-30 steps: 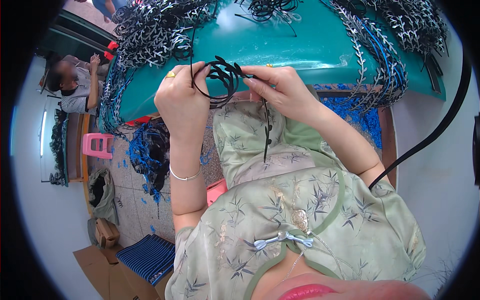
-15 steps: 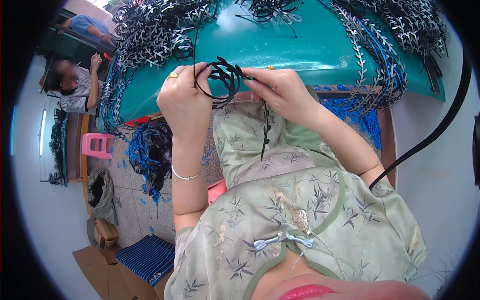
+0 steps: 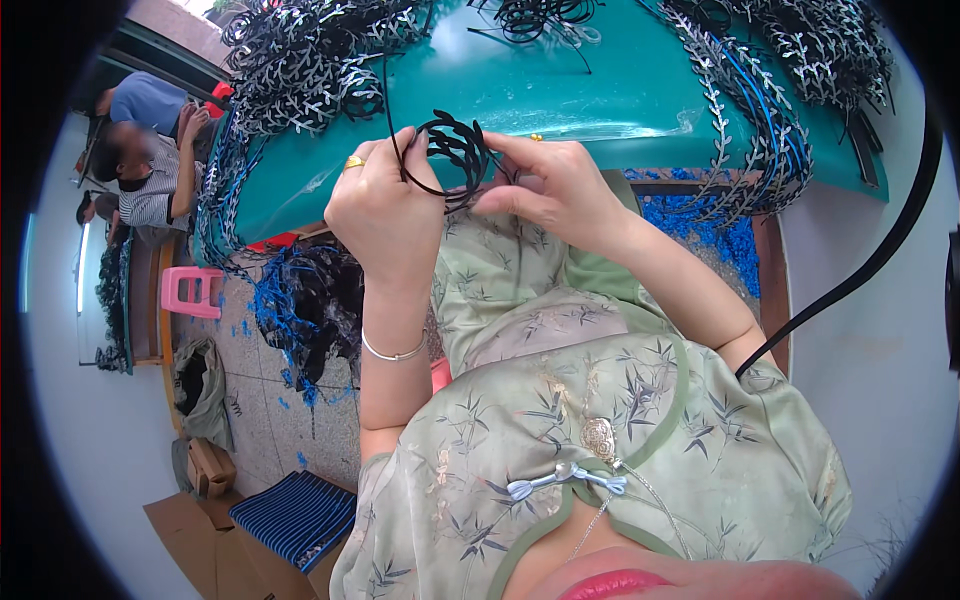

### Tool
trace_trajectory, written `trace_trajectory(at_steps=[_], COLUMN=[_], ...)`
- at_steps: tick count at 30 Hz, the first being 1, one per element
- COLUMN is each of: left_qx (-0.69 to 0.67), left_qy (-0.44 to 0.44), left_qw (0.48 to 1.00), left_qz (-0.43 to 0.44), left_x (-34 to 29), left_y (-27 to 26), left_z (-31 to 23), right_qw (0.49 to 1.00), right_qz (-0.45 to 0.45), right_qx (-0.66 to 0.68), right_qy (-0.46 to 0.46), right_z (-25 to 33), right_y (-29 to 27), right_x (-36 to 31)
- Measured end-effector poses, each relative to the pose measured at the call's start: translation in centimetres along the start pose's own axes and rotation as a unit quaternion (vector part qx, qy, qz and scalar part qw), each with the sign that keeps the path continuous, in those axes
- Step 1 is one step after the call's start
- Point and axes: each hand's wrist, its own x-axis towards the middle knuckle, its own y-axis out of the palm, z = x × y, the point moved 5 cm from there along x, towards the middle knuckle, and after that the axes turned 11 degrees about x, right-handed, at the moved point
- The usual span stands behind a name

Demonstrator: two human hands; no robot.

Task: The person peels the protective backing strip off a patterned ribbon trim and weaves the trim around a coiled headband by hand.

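A loose coil of black leaf-patterned cord (image 3: 462, 150) hangs between my hands, above my lap and close to the front edge of the green table. My left hand (image 3: 388, 215), with a gold ring and a bracelet on its side, is closed on the coil's left side, thumb against the strands. One thin strand rises from it toward the table. My right hand (image 3: 560, 195) is curled at the coil's right side, forefinger above and thumb below, with dark strands between them. Its other fingers are partly hidden.
On the green table (image 3: 560, 90) lie piles of black and silver leaf cords (image 3: 300, 65). More silver-leaf strands (image 3: 725, 110) drape over the right edge. A pink stool (image 3: 192, 292) and blue scraps are on the floor. Two people (image 3: 150, 180) sit at the left.
My left hand has shifted slightly right and down. My right thumb and forefinger have parted around the coil's side, and the hanging cord tail no longer shows. At left, the people have moved.
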Motion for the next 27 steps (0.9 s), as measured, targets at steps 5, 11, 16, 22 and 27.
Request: trace_trajectory(at_steps=[5, 11, 16, 22, 27], left_qx=[0.000, -0.036, -0.191, -0.459, -0.440], left_qy=[-0.046, -0.079, -0.111, -0.183, -0.058], left_qw=[0.999, 0.990, 0.956, 0.781, 0.752], left_qz=[0.016, 0.110, 0.193, 0.382, 0.488], left_x=[-0.2, -0.6, -0.3, 1.6, 1.5], left_y=[0.0, 0.2, 0.7, 3.7, 4.9], left_z=[-0.4, -0.1, 1.6, 4.4, 2.3], right_qw=[0.999, 0.997, 0.998, 0.999, 0.997], right_qz=[-0.034, -0.025, -0.001, 0.028, 0.073], right_qx=[-0.026, 0.025, 0.012, -0.007, -0.028], right_qy=[-0.006, 0.062, 0.062, 0.019, 0.007], right_z=[-0.4, -1.3, -1.1, -0.9, 0.1], right_y=[0.1, -0.9, -1.5, -1.2, -0.7], right_x=[0.1, 0.3, 0.3, 0.1, 0.2])
